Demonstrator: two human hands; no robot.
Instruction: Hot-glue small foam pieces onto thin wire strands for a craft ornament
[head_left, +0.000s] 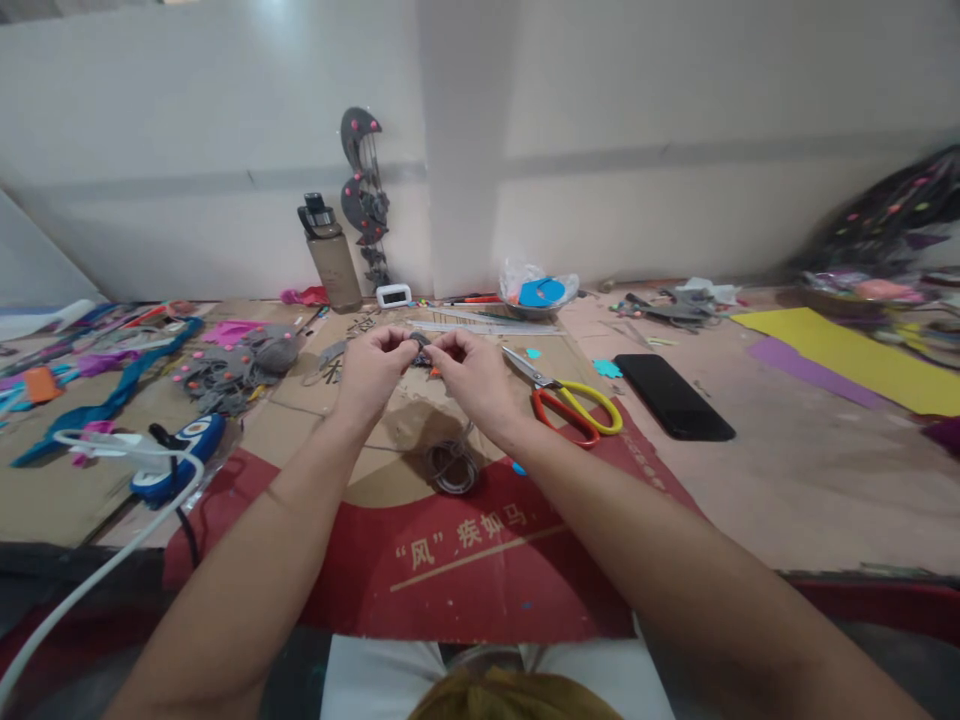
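My left hand [377, 367] and my right hand [471, 372] meet over the cardboard sheet [480, 590], fingertips pinched close together. Between them is a small dark grey piece [420, 348], mostly covered by the fingers, so its exact kind is unclear. Below the hands lies a coil of grey cord [452, 467], with a strand running up toward my right hand. Scissors [562, 395] with one red and one yellow handle rest just right of my right wrist, blades pointing away to the left.
A black phone [673, 396] lies to the right. Grey felt pieces [240, 365] with pink dots and a blue power strip [180, 462] are on the left. At the back stand a bottle [331, 258] and a bowl [536, 298]. A grey hanging ornament [364, 200] is on the wall.
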